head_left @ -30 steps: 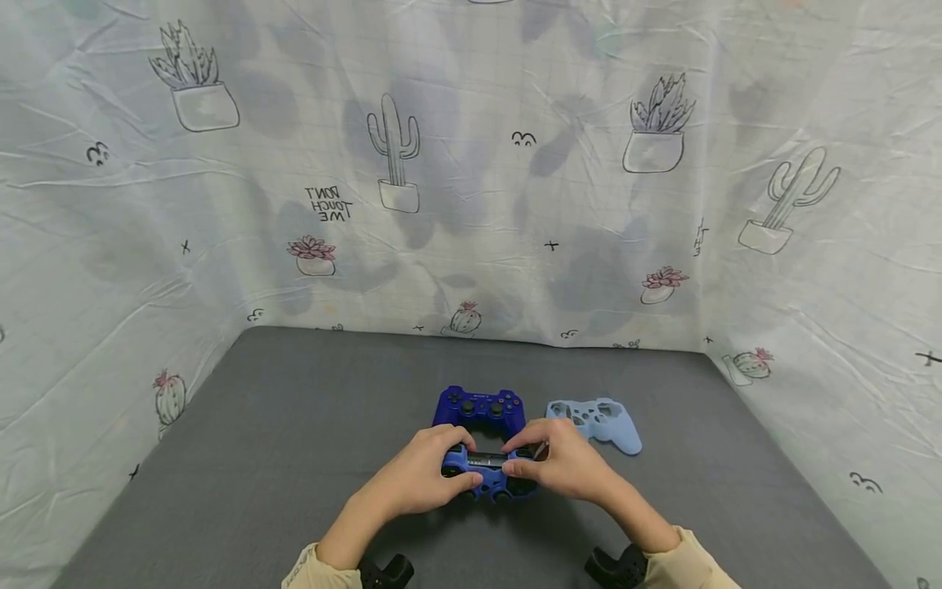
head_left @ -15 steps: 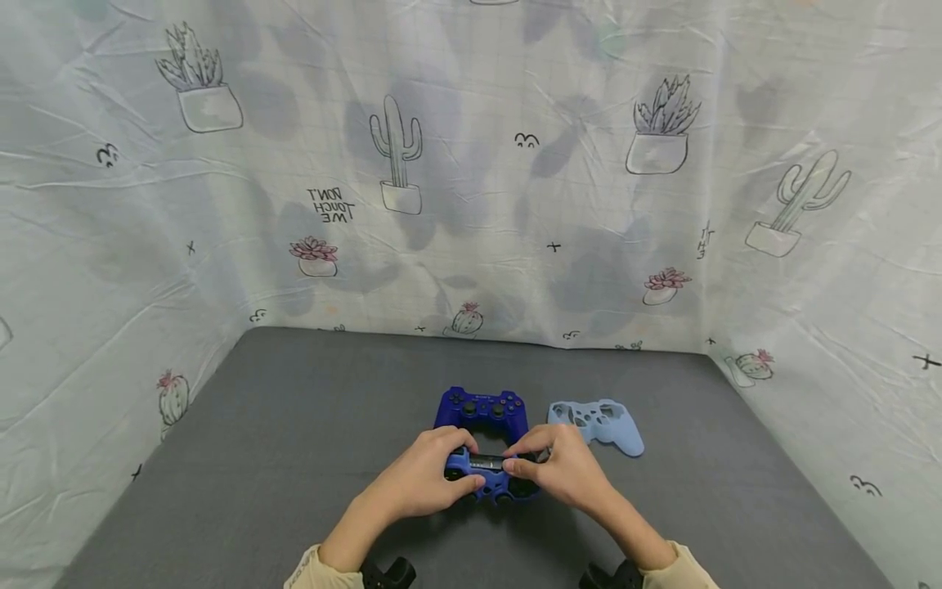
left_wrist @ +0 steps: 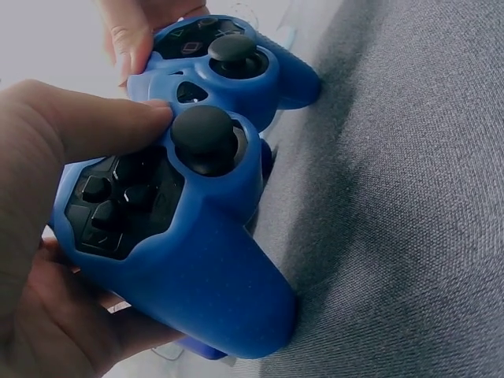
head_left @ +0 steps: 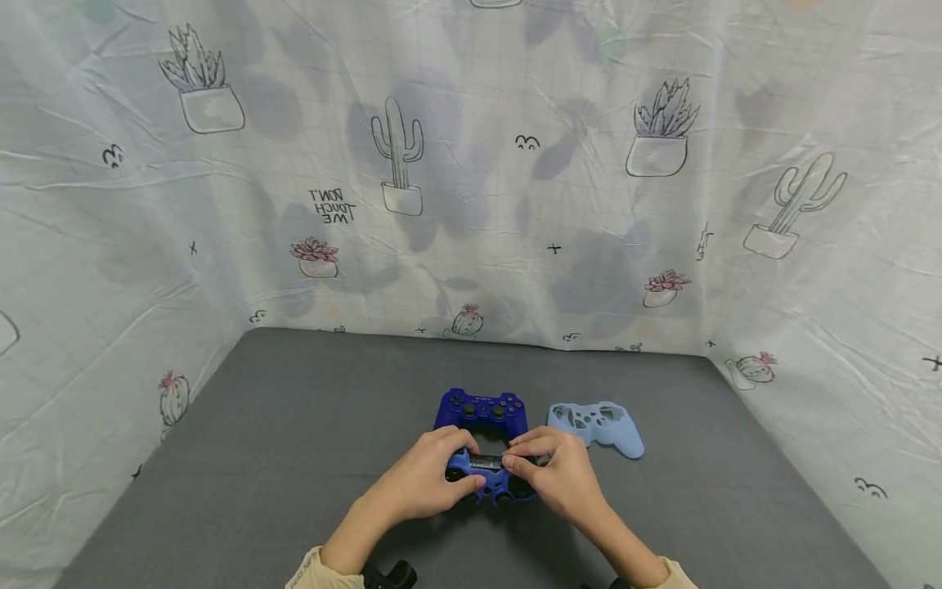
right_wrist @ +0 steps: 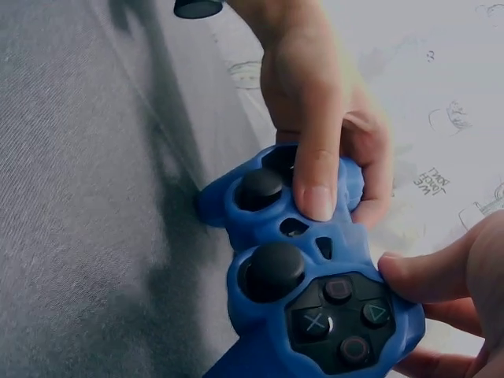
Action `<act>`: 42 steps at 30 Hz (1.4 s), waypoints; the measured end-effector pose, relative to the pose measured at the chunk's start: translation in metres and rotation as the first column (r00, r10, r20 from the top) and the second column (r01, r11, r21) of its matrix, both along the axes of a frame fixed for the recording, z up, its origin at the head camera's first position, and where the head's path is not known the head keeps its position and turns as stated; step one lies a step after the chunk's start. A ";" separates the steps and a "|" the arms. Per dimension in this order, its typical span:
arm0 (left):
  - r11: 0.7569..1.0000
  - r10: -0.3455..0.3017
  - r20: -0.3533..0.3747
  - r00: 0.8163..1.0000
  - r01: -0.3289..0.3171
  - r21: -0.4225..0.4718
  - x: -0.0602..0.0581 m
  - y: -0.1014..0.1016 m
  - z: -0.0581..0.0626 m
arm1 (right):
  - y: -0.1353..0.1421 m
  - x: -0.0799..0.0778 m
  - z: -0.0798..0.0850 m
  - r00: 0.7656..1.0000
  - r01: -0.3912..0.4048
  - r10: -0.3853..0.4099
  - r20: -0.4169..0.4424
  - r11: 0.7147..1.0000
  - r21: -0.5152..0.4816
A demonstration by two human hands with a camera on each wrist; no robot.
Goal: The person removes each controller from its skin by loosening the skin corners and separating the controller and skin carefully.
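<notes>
A black game controller in a blue silicone sleeve (left_wrist: 228, 260) is held between both hands, just above the cloth, its thumbsticks toward the wearer. My left hand (head_left: 430, 474) grips its left half, thumb pressed on the front near the middle and fingers behind. At the top edge of the right half, my right hand (head_left: 562, 474) pinches the sleeve's rim between thumb (right_wrist: 417, 276) and fingers. The square, triangle, circle and cross buttons (right_wrist: 342, 319) show through the sleeve's opening. Behind the hands lies a dark blue controller (head_left: 482, 405), partly covered by them in the head view.
An unfilled light blue controller sleeve (head_left: 620, 429) lies on the grey cloth surface (head_left: 294, 409), right of the dark blue controller. White curtains (head_left: 471, 164) printed with cactuses enclose the back and both sides.
The right wrist has lowered and swung slightly inward, while its fingers stay at the sleeve's top edge. The left hand keeps its grip nearly unchanged.
</notes>
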State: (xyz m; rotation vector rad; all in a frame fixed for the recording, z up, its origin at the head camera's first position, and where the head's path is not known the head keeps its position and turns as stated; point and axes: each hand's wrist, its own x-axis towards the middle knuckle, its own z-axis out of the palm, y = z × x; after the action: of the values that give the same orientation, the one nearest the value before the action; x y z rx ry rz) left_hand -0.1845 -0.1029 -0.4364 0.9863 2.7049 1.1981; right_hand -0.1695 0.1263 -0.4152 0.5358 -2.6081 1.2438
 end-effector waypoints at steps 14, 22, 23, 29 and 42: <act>0.999 0.004 -0.006 1.000 -0.005 -0.043 0.002 -0.001 -0.003 | -0.005 -0.004 0.002 0.967 0.126 -0.064 0.247 0.961 -0.244; 0.999 -0.006 0.005 1.000 0.006 -0.052 0.002 -0.001 -0.002 | -0.005 -0.004 0.000 0.959 0.207 -0.145 0.242 0.944 -0.256; 0.999 -0.009 0.001 1.000 0.009 -0.048 0.002 -0.001 -0.002 | -0.005 -0.003 -0.001 0.960 0.210 -0.148 0.237 0.941 -0.265; 0.999 -0.035 -0.020 0.999 0.034 -0.031 0.002 -0.002 -0.002 | -0.003 -0.002 -0.006 0.971 0.184 -0.121 0.206 0.928 -0.324; 0.998 -0.050 -0.015 0.999 0.049 -0.032 0.001 -0.003 0.000 | 0.003 0.000 -0.016 0.954 0.266 -0.183 0.236 0.880 -0.393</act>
State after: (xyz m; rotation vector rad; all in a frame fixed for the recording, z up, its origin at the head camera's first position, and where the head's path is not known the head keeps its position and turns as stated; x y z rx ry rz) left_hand -0.1830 -0.1054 -0.4367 1.0571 2.6856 1.1405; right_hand -0.1698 0.1297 -0.4311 0.0291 -2.3406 1.7785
